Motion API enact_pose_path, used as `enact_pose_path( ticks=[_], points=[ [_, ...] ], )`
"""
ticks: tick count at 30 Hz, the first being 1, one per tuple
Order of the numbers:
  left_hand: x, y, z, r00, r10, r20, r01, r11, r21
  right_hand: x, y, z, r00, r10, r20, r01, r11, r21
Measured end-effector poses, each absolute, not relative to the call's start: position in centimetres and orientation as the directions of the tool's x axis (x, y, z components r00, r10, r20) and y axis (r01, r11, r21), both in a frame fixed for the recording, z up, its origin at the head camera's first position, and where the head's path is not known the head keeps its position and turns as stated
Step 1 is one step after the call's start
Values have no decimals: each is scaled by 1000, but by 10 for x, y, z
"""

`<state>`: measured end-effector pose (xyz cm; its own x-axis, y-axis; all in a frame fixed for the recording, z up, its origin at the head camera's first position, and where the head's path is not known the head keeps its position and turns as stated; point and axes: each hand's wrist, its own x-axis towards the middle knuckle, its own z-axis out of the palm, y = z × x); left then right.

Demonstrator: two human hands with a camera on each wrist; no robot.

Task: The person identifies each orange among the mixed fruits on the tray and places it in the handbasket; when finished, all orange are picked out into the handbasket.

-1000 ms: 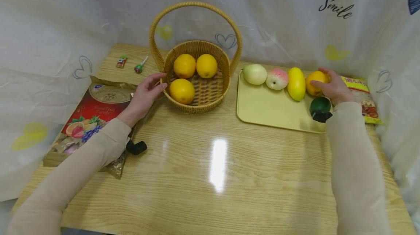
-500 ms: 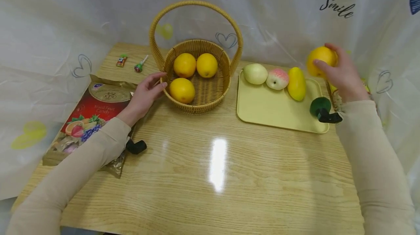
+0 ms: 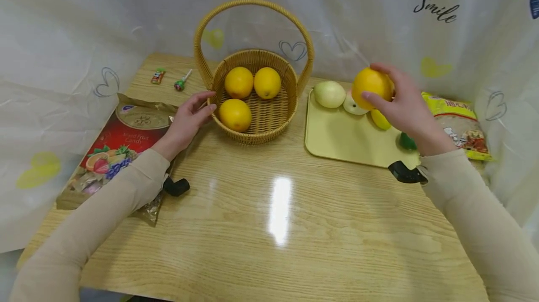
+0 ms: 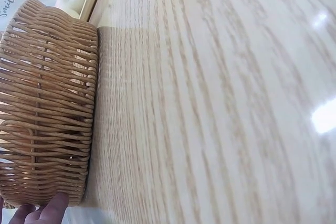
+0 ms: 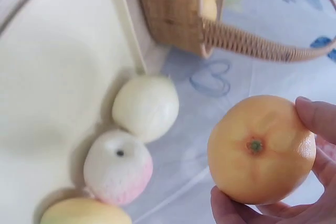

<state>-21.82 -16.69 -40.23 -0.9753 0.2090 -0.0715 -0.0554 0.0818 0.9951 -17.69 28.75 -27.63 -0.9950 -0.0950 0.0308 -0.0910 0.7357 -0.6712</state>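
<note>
My right hand (image 3: 407, 105) grips an orange (image 3: 371, 87) in the air over the back of the yellow tray (image 3: 345, 145). In the right wrist view the orange (image 5: 261, 150) shows its green stem end, thumb and fingers around its sides. My left hand (image 3: 187, 121) holds the left rim of the wicker basket (image 3: 269, 136), thumb and fingers at the edge; in the left wrist view its fingertips (image 4: 55, 207) touch the woven wall. Several oranges (image 3: 236, 115) lie inside the basket. On the tray are a pale green fruit (image 3: 330, 94), a peach (image 3: 353, 106) partly hidden, and a mango (image 3: 380, 119).
A dark green fruit (image 3: 407, 141) lies at the tray's right end, partly covered by the right arm. Behind that arm is a yellow snack bag (image 3: 459, 124). On the left lie a candy bag (image 3: 122, 145), a lollipop (image 3: 180, 84) and a small wrapped candy (image 3: 157, 77).
My right hand took the orange from the tray's right end, lifted it and carried it left over the mango and peach. The left hand has stayed at the basket rim.
</note>
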Motion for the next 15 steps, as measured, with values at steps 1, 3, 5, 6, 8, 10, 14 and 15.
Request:
enact_pose_path(
  ticks=[1,3,5,6,8,10,14,15],
  points=[
    [-219,-167,-402,-975,210,-72,-57,80,995,-175,284,-277,-994,-104,36,-101,738,-667],
    [-219,-166,-402,-974,213,-74,-59,76,995,-173,276,-277,-991,-127,40,-121,735,-668],
    [-219,-166,-402,-974,216,-73,-58,75,995,-172,269,-278,-985,-159,60,-158,722,-674],
    [-219,-166,-402,-974,216,-72,-57,76,996,-172,265,-278,-982,-178,66,-174,713,-679],
    [-220,-166,-402,-974,216,-72,-57,76,995,-173,258,-278,-973,-220,66,-203,690,-694],
    [-220,-166,-402,-974,214,-73,-58,76,995,-174,250,-278,-965,-259,46,-212,663,-718],
    [-219,-167,-402,-975,207,-75,-60,79,995,-178,233,-279,-948,-315,-34,-182,631,-754],
    [-219,-167,-402,-976,206,-75,-60,80,995,-180,228,-280,-943,-330,-45,-182,623,-761]
  ],
)
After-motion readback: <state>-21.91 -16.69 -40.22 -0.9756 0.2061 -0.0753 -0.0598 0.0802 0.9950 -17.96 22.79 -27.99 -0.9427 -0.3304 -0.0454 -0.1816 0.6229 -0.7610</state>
